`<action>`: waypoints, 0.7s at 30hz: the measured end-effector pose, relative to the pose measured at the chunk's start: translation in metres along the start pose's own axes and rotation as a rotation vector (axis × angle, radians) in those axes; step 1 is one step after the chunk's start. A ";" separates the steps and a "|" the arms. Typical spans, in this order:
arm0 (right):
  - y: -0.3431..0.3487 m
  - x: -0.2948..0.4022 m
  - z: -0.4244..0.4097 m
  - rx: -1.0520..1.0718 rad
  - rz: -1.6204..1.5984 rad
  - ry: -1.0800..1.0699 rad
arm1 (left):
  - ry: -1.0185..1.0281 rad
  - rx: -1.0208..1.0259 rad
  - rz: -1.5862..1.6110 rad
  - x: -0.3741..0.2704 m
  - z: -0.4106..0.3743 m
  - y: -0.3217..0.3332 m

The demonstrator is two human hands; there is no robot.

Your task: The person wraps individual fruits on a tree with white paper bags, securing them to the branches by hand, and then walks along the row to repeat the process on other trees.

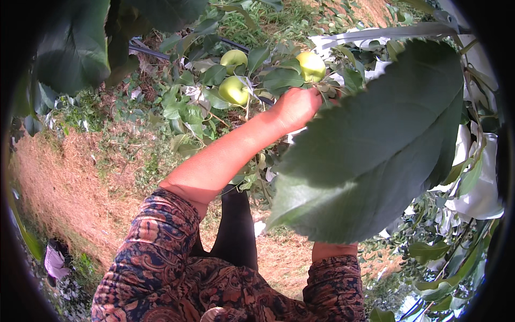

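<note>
My left hand (301,105) reaches in among apple leaves and twigs, just below a yellow-green apple (311,67). Its fingers are partly hidden, so what they touch or hold cannot be told. Left of it hang two more green apples, an upper one (232,60) and a lower one (234,90) with a pale strip beside it. A large apple leaf (370,153) close to the camera covers my right hand and most of that forearm; only a bit of the right forearm and its patterned sleeve show under the leaf.
More dark leaves (72,52) hang close at the upper left. A dark tube or hose (149,51) runs behind the branches. Crumpled white sheets or bags (481,181) hang amid foliage at the right. Dry grass (72,173) covers the ground at the left.
</note>
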State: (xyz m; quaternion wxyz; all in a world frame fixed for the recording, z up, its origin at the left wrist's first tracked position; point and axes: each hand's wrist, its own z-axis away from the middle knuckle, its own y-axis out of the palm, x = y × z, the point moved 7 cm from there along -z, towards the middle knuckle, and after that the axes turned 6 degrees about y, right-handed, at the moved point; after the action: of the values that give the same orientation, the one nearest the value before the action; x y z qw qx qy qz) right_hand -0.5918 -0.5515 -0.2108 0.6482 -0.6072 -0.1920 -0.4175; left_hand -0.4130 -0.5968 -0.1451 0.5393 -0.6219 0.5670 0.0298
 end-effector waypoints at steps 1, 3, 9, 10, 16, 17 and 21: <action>0.000 0.000 0.003 0.004 -0.001 0.004 | 0.021 -0.002 0.026 0.001 0.000 0.000; 0.003 0.000 0.003 -0.003 0.001 0.004 | 0.066 -0.010 0.081 0.003 -0.003 -0.006; -0.005 0.000 0.017 -0.031 0.012 0.004 | -0.125 0.024 0.246 0.002 -0.009 -0.011; -0.007 0.000 0.020 -0.034 0.019 0.004 | -0.114 0.056 0.219 -0.001 -0.011 -0.010; -0.010 0.001 0.023 -0.052 0.027 -0.008 | -0.255 0.034 0.434 0.006 -0.005 -0.016; -0.010 0.000 0.025 -0.055 0.026 -0.007 | -0.295 -0.011 0.502 0.006 -0.001 -0.017; -0.011 0.000 0.023 -0.067 0.033 -0.017 | -0.292 0.123 0.462 0.007 0.002 -0.007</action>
State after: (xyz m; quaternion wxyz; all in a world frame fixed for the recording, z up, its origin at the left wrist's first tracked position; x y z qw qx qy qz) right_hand -0.5944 -0.5285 -0.1993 0.6326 -0.6354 -0.1732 -0.4076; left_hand -0.4047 -0.6017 -0.1457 0.6310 -0.4312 0.6109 0.2066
